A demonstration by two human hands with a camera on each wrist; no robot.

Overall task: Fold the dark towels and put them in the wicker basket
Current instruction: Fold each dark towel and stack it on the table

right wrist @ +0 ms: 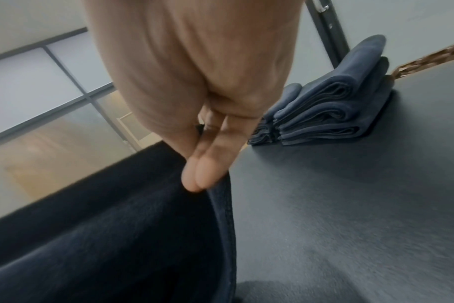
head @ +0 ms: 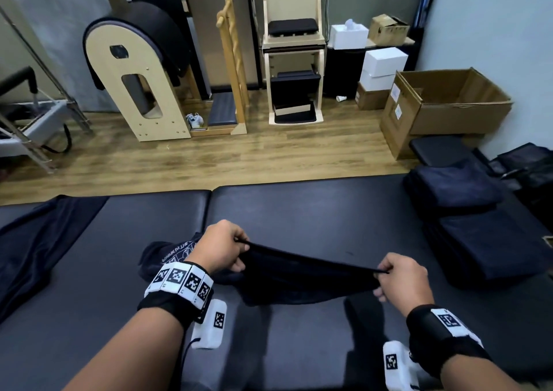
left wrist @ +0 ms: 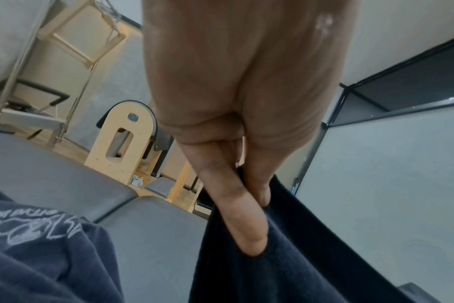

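A dark navy towel [head: 302,277] hangs stretched between my two hands just above the padded black table [head: 314,211]. My left hand [head: 227,248] pinches its left top corner, and the left wrist view shows fingers [left wrist: 236,215] lying over the cloth [left wrist: 285,266]. My right hand [head: 395,274] pinches the right top corner; in the right wrist view two fingertips [right wrist: 200,176] press the towel [right wrist: 117,235] edge. Two stacks of folded dark towels [head: 478,229] sit at the table's right side, also seen as folded towels [right wrist: 337,112]. A brown woven edge [right wrist: 428,59], possibly the wicker basket, shows behind them.
A crumpled dark towel with white print [head: 170,259] lies under my left wrist. Another loose dark towel [head: 36,241] drapes over the table's left end. Beyond the table are a wooden floor, wooden exercise equipment [head: 137,70] and an open cardboard box [head: 443,103].
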